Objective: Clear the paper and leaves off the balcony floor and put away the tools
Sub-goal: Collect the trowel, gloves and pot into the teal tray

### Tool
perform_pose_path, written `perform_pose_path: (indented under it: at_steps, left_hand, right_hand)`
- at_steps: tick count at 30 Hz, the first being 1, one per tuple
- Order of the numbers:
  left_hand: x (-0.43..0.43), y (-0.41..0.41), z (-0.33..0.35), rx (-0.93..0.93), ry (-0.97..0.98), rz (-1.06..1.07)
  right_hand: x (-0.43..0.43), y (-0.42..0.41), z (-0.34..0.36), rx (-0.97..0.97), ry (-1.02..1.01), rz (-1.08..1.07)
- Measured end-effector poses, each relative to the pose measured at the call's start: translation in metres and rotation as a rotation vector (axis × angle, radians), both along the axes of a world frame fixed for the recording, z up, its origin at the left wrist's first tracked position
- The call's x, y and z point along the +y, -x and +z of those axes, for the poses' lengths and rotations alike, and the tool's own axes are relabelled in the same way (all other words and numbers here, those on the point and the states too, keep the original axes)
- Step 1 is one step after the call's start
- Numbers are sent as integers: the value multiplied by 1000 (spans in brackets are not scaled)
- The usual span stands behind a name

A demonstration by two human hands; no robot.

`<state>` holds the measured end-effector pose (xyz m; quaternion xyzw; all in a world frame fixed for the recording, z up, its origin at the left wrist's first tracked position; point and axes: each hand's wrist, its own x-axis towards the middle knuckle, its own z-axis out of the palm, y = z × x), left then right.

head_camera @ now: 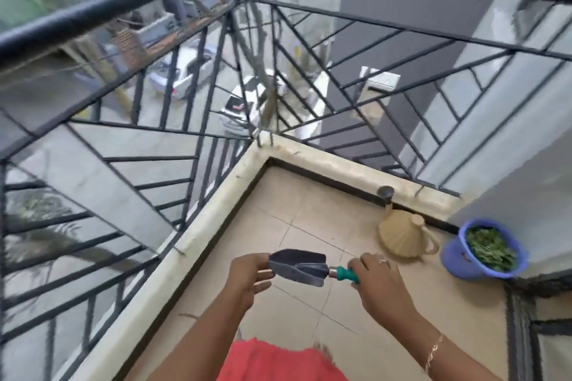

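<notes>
The trowel [298, 266] is held in the air above the balcony floor [309, 226], right hand [376, 280] clamped round its green handle, left hand [247, 275] pinching the blade tip. A loose pinch could nick fingers or drop it; the railing [185, 145], with open bars, is near.

Bucket [483, 249] right of watering can [404, 237], both before the railing [340, 49]

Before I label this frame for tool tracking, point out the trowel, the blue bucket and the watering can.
trowel [295, 266], head view, middle of its metal blade.
blue bucket [455, 261], head view, its outer wall.
watering can [399, 238], head view, its tan body.
</notes>
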<state>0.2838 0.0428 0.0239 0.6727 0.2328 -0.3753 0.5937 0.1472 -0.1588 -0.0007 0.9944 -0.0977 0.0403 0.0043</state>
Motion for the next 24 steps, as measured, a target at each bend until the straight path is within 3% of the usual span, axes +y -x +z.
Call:
perform_pose_path:
  at_steps: [11, 24]
  left_hand:
    - [117, 54, -17, 75, -14, 538]
    - [305, 211, -22, 73, 6, 1113]
  right_hand:
    - [76, -55, -14, 145, -68, 526]
    - [284, -26, -14, 295, -30, 1049]
